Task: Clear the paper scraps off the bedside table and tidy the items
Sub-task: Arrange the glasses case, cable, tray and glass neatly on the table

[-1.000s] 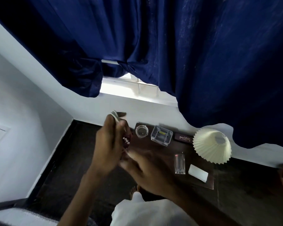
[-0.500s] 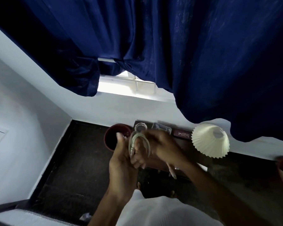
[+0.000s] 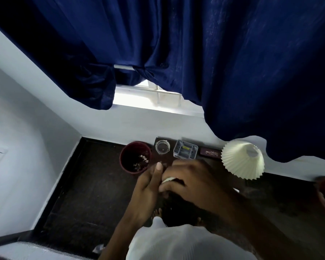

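Both hands meet over the table (image 3: pixel 221 166), the right hand (image 3: pixel 193 181) curled over a white thing (image 3: pixel 168 179) that the left hand (image 3: pixel 148 186) touches with its thumb up, and paper scraps (image 3: pixel 141 161) lie in the red bin (image 3: pixel 127 152) beside it.

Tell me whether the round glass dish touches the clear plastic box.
Apart. The head view shows dark tabletop between the glass dish and the plastic box.

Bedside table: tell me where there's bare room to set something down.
Little shows. The back edge is crowded: glass jar, clear plastic box, dark case and pleated lampshade in a row. The left hand and right hand hide the front. The floor left of the red bin is bare.
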`<state>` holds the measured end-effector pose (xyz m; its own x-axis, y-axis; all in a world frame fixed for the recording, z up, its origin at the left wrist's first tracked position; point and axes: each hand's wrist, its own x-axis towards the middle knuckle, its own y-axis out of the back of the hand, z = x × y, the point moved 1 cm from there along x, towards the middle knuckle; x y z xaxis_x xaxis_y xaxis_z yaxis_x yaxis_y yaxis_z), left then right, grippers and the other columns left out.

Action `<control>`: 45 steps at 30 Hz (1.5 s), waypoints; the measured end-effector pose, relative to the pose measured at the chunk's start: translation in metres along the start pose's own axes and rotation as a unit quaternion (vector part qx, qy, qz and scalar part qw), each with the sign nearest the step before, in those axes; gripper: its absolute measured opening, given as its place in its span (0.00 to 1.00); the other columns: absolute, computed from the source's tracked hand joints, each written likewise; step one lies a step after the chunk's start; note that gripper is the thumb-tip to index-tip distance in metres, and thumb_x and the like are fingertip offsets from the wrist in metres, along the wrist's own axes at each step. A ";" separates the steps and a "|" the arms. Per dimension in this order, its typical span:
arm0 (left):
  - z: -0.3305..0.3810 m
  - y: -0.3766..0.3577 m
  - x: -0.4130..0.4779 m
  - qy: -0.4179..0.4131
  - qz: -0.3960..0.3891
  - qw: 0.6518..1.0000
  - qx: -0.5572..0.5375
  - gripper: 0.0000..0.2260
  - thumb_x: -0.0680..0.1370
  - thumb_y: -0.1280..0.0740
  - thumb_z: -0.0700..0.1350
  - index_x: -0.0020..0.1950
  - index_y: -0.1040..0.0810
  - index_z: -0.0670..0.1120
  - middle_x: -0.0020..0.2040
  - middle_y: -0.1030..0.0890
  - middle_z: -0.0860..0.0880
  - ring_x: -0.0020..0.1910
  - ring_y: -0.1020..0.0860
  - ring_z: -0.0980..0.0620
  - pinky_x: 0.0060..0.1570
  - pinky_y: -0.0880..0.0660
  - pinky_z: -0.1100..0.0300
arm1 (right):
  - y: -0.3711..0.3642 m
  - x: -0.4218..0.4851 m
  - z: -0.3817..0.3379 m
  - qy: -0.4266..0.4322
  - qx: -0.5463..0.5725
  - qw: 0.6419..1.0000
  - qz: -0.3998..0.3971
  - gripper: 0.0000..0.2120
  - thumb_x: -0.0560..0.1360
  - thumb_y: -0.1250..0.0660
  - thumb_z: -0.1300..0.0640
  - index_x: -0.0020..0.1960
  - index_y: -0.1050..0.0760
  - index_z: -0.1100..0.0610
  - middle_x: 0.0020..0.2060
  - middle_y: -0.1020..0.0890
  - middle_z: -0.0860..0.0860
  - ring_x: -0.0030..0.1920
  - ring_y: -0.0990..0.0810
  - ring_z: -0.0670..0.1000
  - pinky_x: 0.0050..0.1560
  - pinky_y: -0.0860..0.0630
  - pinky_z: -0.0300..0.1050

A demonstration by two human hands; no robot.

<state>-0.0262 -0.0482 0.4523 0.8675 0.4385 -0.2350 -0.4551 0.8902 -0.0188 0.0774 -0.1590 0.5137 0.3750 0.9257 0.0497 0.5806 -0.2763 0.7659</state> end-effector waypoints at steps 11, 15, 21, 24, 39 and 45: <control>0.015 0.002 0.000 0.066 -0.061 0.996 0.006 0.29 0.82 0.49 0.64 0.28 0.28 0.48 0.23 0.32 0.51 0.21 0.35 0.54 0.22 0.36 0.60 | -0.011 -0.002 0.015 0.115 0.012 0.985 0.127 0.08 0.79 0.30 0.54 0.44 0.18 0.57 0.47 0.20 0.49 0.44 0.24 0.42 0.52 0.34 0.26; 0.019 0.008 0.003 0.044 -0.090 0.995 0.029 0.31 0.85 0.49 0.60 0.30 0.23 0.44 0.22 0.28 0.51 0.19 0.31 0.52 0.23 0.32 0.60 | -0.030 -0.006 0.024 0.061 0.161 0.967 0.189 0.04 0.77 0.28 0.56 0.46 0.16 0.56 0.47 0.18 0.46 0.47 0.18 0.42 0.50 0.22 0.40; 0.022 0.007 0.009 -0.037 -0.077 0.995 0.059 0.30 0.85 0.47 0.60 0.30 0.20 0.48 0.25 0.20 0.48 0.20 0.25 0.52 0.25 0.27 0.59 | -0.039 -0.014 0.023 0.026 0.233 0.927 0.292 0.06 0.72 0.23 0.59 0.49 0.14 0.57 0.46 0.13 0.46 0.47 0.14 0.43 0.49 0.19 0.38; 0.018 0.002 0.011 -0.097 -0.020 0.992 0.072 0.30 0.85 0.44 0.59 0.30 0.21 0.44 0.24 0.21 0.45 0.19 0.25 0.50 0.22 0.31 0.61 | -0.037 -0.017 0.020 -0.018 0.278 0.910 0.307 0.06 0.73 0.26 0.58 0.50 0.15 0.54 0.46 0.13 0.42 0.47 0.14 0.42 0.49 0.20 0.34; 0.019 -0.005 0.008 -0.003 -0.072 0.995 -0.062 0.24 0.84 0.41 0.58 0.32 0.28 0.46 0.25 0.26 0.47 0.24 0.30 0.54 0.27 0.33 0.65 | -0.039 -0.028 0.023 -0.195 0.443 0.849 0.213 0.13 0.79 0.35 0.45 0.52 0.17 0.51 0.45 0.13 0.49 0.46 0.13 0.48 0.45 0.19 0.35; 0.010 -0.005 0.012 -0.054 0.025 0.998 0.014 0.27 0.84 0.40 0.56 0.31 0.22 0.42 0.26 0.20 0.45 0.24 0.23 0.52 0.26 0.27 0.63 | -0.038 -0.032 0.029 -0.181 0.427 0.876 0.132 0.10 0.73 0.24 0.59 0.53 0.18 0.55 0.46 0.13 0.51 0.47 0.14 0.50 0.49 0.17 0.42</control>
<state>-0.0115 -0.0463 0.4588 0.8617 0.4910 -0.1283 -0.4930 0.8698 0.0177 0.0646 -0.1861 0.4646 0.6925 0.7005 -0.1722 0.7100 -0.7041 -0.0087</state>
